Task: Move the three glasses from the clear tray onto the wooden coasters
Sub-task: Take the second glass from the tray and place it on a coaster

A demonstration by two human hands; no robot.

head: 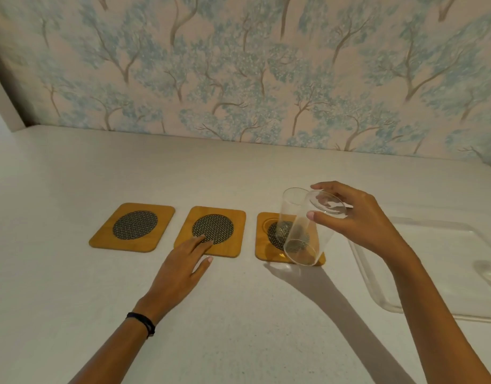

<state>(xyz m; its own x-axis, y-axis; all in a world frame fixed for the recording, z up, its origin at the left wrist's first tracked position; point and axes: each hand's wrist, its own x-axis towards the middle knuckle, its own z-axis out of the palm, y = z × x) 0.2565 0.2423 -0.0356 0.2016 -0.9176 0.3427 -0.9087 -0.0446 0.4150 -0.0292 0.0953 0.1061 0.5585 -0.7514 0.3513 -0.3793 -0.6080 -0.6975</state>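
Observation:
Three wooden coasters with dark mesh centres lie in a row: left coaster [132, 227], middle coaster [211, 231], right coaster [266, 239]. My right hand [360, 220] grips a clear glass [308, 239] by its rim, tilted, with its base low over the right coaster's front. A second clear glass [290, 209] seems to stand upright on that coaster just behind it. My left hand [180, 267] lies flat, fingertips on the middle coaster's front edge, holding nothing. The clear tray [369, 284] sits at the right, with a third glass [489, 273] cut off by the frame edge.
The white tabletop [238, 314] runs back to a wall with blue tree-pattern wallpaper [238, 79]. A white side wall [3, 106] closes the far left corner. A dark band is on my left wrist [143, 322].

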